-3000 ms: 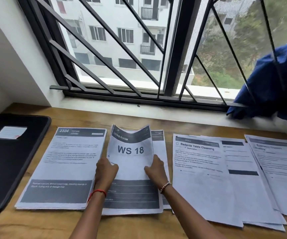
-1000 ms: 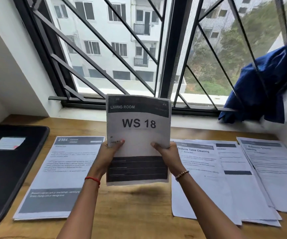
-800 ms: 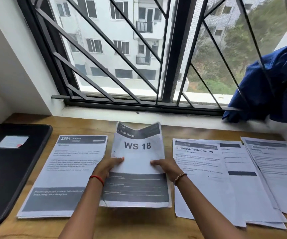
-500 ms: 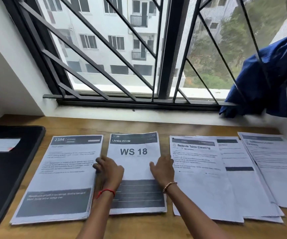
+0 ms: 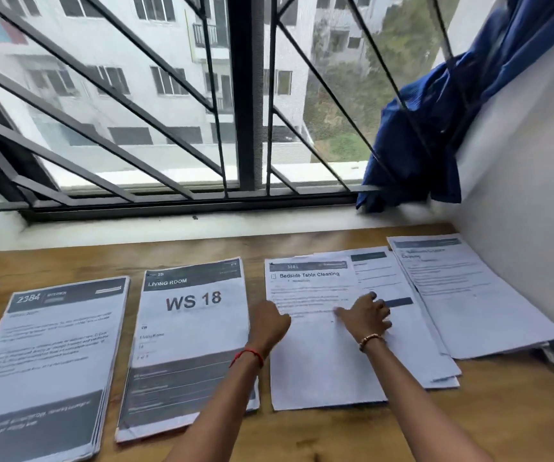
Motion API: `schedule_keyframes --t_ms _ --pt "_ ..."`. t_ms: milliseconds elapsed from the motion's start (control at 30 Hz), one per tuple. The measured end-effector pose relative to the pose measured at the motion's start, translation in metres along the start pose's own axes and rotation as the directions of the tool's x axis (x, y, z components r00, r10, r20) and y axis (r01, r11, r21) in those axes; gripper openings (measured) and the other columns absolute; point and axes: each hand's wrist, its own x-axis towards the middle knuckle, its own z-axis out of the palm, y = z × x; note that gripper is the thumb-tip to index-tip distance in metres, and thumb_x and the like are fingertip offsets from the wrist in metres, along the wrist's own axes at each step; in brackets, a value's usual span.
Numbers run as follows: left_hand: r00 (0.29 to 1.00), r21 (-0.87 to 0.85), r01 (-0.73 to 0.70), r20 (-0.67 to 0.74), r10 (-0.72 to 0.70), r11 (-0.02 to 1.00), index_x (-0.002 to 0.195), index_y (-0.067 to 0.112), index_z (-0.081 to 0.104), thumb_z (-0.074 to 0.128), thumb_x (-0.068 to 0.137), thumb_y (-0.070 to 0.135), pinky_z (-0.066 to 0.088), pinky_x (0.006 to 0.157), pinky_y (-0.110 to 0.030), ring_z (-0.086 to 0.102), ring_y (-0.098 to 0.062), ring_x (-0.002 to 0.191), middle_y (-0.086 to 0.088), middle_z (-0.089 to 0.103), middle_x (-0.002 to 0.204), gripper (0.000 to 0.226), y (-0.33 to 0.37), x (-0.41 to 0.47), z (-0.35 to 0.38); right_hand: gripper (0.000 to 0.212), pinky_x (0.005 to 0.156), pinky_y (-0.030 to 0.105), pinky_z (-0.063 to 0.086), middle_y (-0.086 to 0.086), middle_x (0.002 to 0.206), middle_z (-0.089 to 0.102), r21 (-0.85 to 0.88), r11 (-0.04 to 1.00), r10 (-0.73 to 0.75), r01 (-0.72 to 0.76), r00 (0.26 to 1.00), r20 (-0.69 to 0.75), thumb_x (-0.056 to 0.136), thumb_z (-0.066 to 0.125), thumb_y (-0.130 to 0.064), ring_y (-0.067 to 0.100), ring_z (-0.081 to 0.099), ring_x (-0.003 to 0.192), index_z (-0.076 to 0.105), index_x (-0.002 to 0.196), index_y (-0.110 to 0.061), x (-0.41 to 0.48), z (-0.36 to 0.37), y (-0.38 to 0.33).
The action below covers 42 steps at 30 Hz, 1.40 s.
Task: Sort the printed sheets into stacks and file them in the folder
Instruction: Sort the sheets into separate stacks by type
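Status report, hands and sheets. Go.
Left hand and right hand open on Bedside Table Cleaning sheet. WS 18 stack squared. Nothing blocking.

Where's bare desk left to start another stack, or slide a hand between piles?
Free: the wood strip between the sill and the sheets' top edges; the front right corner. Narrow lanes flank the WS 18 stack. Crowded: Bedside Table Cleaning sheet, under both hands, overlaps the fanned right-hand sheets running to the wall.

On your counter (image 5: 302, 243), L to R: 2384 stack (image 5: 46, 355), WS 18 stack (image 5: 189, 331), Bedside sheets (image 5: 315, 361), overlapped sheets (image 5: 475, 295).
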Motion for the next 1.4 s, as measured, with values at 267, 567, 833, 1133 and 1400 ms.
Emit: schedule_keyframes --t_ms 267,567,833,1133,1400 --pt "0.997 -0.133 0.044 -0.053 -0.051 0.990 0.092 0.004 0.066 0.047 0.071 0.003 0.048 0.059 -0.021 0.060 -0.014 0.082 0.002 0.065 0.094 0.028 0.017 0.001 0.035 0.030 0.090 0.043 0.047 0.023 0.118 0.057 0.307 0.945 -0.132 0.114 0.990 0.039 0.082 0.054 -0.001 0.038 0.055 0.108 0.049 0.111 0.004 0.036 -0.012 0.032" --pt "0.989 -0.141 0.033 -0.141 -0.053 0.989 0.054 0.016 0.037 0.052 0.073 -0.008 0.027 0.047 -0.013 0.036 -0.007 0.052 0.003 0.044 0.056 0.034 0.055 0.012 0.077 0.030 0.087 0.041 0.045 0.026 0.120 0.053 0.259 0.965 -0.018 0.040 0.996 -0.088 0.082 0.047 0.003 0.040 0.050 0.113 0.051 0.112 0.007 0.084 -0.060 0.074" --pt "0.985 -0.198 0.059 -0.150 -0.090 0.978 0.097 0.001 0.060 0.052 0.080 -0.001 0.040 0.069 -0.022 0.060 -0.027 0.096 -0.013 0.065 0.105 0.020 0.062 0.023 0.095 0.030 0.081 0.037 0.046 0.022 0.113 0.057 0.303 0.952 -0.038 0.038 0.999 -0.004 0.076 0.058 -0.004 0.038 0.055 0.103 0.053 0.104 0.005 0.104 -0.059 0.084" --pt "0.971 -0.237 0.009 -0.230 -0.066 0.971 0.107 -0.001 0.067 0.053 0.086 -0.002 0.042 0.075 -0.018 0.062 -0.023 0.099 -0.014 0.067 0.108 0.025 0.056 0.021 0.100 0.031 0.082 0.041 0.047 0.022 0.113 0.062 0.518 0.846 0.171 -0.124 0.984 -0.043 0.081 0.048 -0.009 0.041 0.058 0.099 0.061 0.106 0.004 0.114 -0.067 0.089" --pt "0.951 -0.354 0.075 -0.256 -0.174 0.932 0.093 -0.002 0.071 0.068 0.074 -0.003 0.041 0.047 -0.004 0.059 -0.007 0.065 -0.012 0.071 0.091 0.019 0.040 0.021 0.078 0.032 0.086 0.041 0.045 0.024 0.112 0.061 0.463 0.870 0.219 -0.172 0.974 -0.050 0.077 0.052 -0.013 0.042 0.058 0.101 0.060 0.103 0.004 0.106 -0.068 0.087"
